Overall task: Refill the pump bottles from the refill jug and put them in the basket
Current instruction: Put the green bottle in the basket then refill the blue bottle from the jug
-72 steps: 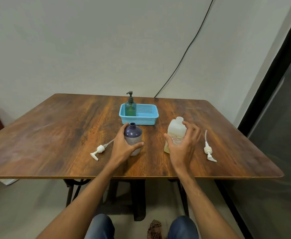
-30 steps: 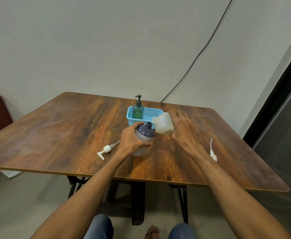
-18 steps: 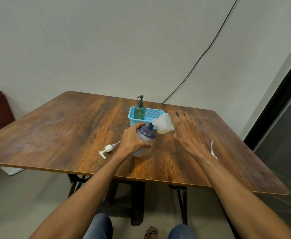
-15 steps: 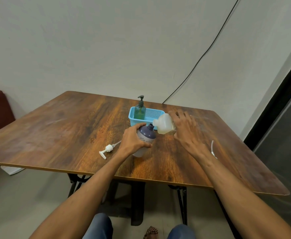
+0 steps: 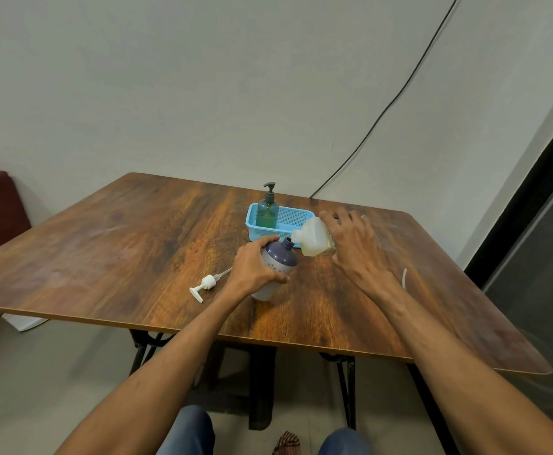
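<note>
Refill jug, upright on the wooden tabletop moments ago, now hangs tipped at frame centre in the right hand, fingers wrapped round it, spout at the open purple bottle which the left hand grips with curled fingers, pale wall behind.

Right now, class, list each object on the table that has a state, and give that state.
purple bottle, pump off, leaning, gripped by the left hand.
refill jug, tipped, neck at the bottle's mouth, held by the right hand.
green pump bottle, upright in the basket, pump on.
loose pump, lying on the table.
second pump, on the table, mostly hidden.
</note>
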### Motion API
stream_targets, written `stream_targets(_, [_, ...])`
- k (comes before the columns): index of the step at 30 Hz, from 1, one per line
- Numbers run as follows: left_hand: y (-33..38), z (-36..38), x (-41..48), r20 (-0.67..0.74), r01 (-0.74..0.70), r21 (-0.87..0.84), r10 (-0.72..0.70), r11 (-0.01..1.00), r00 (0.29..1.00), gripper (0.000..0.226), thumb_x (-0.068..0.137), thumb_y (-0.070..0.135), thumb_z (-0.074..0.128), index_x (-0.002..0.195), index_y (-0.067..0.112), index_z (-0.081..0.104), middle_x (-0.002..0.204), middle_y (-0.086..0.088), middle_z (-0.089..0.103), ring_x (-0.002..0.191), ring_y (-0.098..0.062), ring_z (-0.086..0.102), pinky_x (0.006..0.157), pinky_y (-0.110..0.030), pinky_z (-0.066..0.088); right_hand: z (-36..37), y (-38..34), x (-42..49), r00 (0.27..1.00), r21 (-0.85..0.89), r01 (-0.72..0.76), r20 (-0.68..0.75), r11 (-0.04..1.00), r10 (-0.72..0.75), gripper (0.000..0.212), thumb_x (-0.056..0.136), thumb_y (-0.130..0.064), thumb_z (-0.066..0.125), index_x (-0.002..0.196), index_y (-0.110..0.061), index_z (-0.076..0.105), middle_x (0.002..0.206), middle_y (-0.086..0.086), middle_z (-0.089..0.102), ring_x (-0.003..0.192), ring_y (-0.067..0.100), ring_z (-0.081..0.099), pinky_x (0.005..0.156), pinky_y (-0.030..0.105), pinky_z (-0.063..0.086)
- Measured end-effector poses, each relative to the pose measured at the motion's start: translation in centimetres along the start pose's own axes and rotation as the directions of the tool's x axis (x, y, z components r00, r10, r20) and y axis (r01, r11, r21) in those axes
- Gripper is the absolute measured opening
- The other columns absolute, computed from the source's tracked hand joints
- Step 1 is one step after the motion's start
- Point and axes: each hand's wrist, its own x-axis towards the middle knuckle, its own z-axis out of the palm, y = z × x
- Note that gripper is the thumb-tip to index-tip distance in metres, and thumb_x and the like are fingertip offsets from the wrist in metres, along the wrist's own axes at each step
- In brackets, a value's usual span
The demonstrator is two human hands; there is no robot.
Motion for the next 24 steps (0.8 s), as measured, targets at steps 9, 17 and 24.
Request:
stream_targets(9, [0.01, -0.19, -0.03, -0.012, -0.011, 0.008, 0.011, 1.0, 1.0, 0.088, 0.054, 0.03, 0.096, 0.133, 0.017, 0.059, 0.125, 0.002, 0.066, 0.11, -0.011, 0.059, 0.097, -0.034, 0.052, 0.0, 0.13, 0.2, 1.0, -0.036, 0.029, -0.006, 0.999, -0.029, 0.083, 0.061, -0.01, 0.087, 0.136, -0.017, 0.052, 0.122, 0.015, 0.06, 0.106, 0.036, 0.056, 0.092, 0.053, 0.047])
stream_targets(17, [0.03, -0.19, -0.05, -0.012, 0.002, 0.013, -0.001, 1.0, 1.0, 0.091, 0.053, 0.033, 0.095, 0.134, 0.018, 0.057, 0.125, 0.003, 0.065, 0.11, -0.011, 0.06, 0.098, -0.036, 0.053, 0.22, 0.28, 0.44, 0.999, -0.053, 0.037, -0.003, 0.998, -0.037, 0.087, 0.06, -0.012, 0.089, 0.137, -0.019, 0.05, 0.124, 0.015, 0.059, 0.106, 0.036, 0.056, 0.09, 0.053, 0.048])
stream_targets(24, [0.16, -0.11, -0.1, -0.014, 0.002, 0.012, -0.002, 1.0, 1.0, 0.09, 0.054, 0.03, 0.095, 0.135, 0.018, 0.057, 0.127, 0.002, 0.064, 0.109, -0.009, 0.058, 0.096, -0.033, 0.052, 0.28, 0.43, 0.47, 0.999, -0.055, 0.038, 0.003, 0.998, -0.038, 0.085, 0.062, -0.009, 0.086, 0.138, -0.019, 0.049, 0.126, 0.015, 0.059, 0.108, 0.036, 0.055, 0.09, 0.053, 0.048])
